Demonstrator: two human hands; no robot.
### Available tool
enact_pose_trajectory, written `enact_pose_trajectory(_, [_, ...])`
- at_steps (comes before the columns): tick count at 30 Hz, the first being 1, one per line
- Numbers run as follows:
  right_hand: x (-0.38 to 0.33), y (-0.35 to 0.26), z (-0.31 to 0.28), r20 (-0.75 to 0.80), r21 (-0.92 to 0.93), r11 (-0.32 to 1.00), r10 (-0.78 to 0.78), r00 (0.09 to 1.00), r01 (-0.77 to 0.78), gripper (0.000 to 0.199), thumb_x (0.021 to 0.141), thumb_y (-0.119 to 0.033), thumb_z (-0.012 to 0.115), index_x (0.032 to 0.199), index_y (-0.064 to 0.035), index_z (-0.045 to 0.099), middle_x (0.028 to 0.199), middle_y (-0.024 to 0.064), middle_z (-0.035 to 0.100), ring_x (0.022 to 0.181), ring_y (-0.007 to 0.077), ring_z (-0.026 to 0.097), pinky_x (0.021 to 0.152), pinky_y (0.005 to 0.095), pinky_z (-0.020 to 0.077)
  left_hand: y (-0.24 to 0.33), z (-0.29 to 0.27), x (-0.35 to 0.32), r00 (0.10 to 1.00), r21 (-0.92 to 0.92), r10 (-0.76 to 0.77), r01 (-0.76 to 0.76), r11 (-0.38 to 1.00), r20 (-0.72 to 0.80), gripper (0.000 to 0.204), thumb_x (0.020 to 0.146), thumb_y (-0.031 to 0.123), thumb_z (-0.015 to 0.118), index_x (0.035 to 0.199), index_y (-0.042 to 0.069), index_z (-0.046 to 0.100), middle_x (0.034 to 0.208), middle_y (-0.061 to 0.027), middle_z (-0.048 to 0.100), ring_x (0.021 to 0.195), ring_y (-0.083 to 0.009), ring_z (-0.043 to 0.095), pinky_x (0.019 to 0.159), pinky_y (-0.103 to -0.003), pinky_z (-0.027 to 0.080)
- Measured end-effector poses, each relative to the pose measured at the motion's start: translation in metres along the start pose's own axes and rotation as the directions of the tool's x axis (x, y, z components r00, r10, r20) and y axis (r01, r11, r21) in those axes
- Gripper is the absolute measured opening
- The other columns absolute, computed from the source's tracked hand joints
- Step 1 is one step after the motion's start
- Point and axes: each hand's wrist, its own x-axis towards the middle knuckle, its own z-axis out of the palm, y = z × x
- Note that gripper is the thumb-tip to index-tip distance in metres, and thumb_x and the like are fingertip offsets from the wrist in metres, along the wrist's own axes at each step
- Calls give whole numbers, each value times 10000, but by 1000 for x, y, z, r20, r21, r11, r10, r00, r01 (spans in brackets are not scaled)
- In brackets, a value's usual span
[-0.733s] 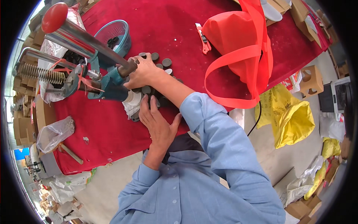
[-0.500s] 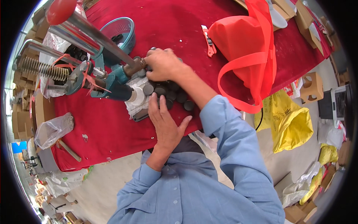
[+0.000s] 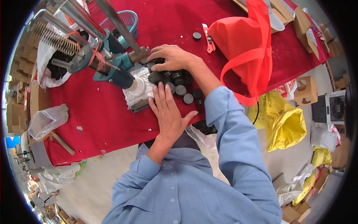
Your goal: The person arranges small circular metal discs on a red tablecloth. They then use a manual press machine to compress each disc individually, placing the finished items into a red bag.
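A pile of small black round caps (image 3: 180,90) lies on the red cloth beside a green hand press (image 3: 118,79). My left hand (image 3: 167,114) rests at the near side of the pile, fingers stretched out and touching the nearest caps. Over the far part of the pile is my right hand (image 3: 175,59), its fingers apart and slightly curved, next to the press's lever joint; the caps under its palm are partly hidden. White wrapping (image 3: 133,95) covers the press base, below a pale round ram end (image 3: 138,86).
A blue-green basket (image 3: 135,25) and a white bag (image 3: 45,71) of black parts stand behind the press. A single cap (image 3: 197,36) lies near a red utility knife (image 3: 209,39) and a red tote bag (image 3: 242,52). A hammer handle (image 3: 63,143) lies at the left edge.
My right hand has opened out over the pile, and caps there have spread. A single cap now lies by the knife. The lever's red knob has left the view, which has shifted slightly.
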Motion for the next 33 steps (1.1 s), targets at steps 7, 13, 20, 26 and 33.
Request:
enact_pose_trajectory(7, [-113, -6, -22, -153, 43, 974, 228, 962, -224, 432, 888, -414, 727, 1223, -149, 788, 1300, 116, 701, 1230, 333, 640, 1059, 450, 513, 19, 21, 4, 996, -38, 90, -89, 995, 24, 1228, 760, 567, 883, 1636, -14, 249, 1677, -269, 262, 1560, -454, 263, 1181, -704, 245])
enact_pose_trajectory(13, [-191, -28, -12, -435, 121, 911, 406, 803, -395, 359, 915, -314, 745, 1161, -55, 773, 1158, 149, 738, 1131, 332, 682, 1003, 434, 533, 21, 34, 31, 963, -154, 270, -263, 952, 25, 1134, 663, 540, 941, 1562, 76, 428, 1597, -187, 409, 1507, -381, 363, 1167, -646, 296])
enact_pose_trajectory(20, [-228, -54, 4, -551, 153, 813, 541, 635, -561, 281, 935, -246, 706, 1068, -1, 742, 1047, 191, 742, 1009, 337, 724, 904, 440, 560, 22, 43, 57, 852, -464, 522, -448, 764, 35, 1039, 616, 434, 988, 1454, 19, 537, 1499, -187, 522, 1447, -417, 452, 1212, -527, 390])
enact_pose_trajectory(26, [-254, -52, -29, -209, 203, 709, 705, 678, -675, 358, 961, -285, 642, 1118, 28, 716, 1014, 198, 749, 944, 307, 733, 872, 420, 566, 32, 41, 59, 833, -627, 536, -347, 697, 135, 956, 680, 459, 966, 1430, 11, 576, 1535, -185, 506, 1425, -399, 504, 1169, -485, 459])
enact_pose_trajectory(33, [-241, -18, -41, -129, 331, 579, 810, 572, -745, 372, 984, -301, 597, 1103, 25, 729, 899, 140, 746, 804, 224, 712, 742, 403, 567, 55, 64, 61, 885, -547, 466, -382, 745, 17, 883, 713, 470, 949, 1367, -7, 596, 1391, -190, 608, 1309, -388, 565, 1107, -478, 483])
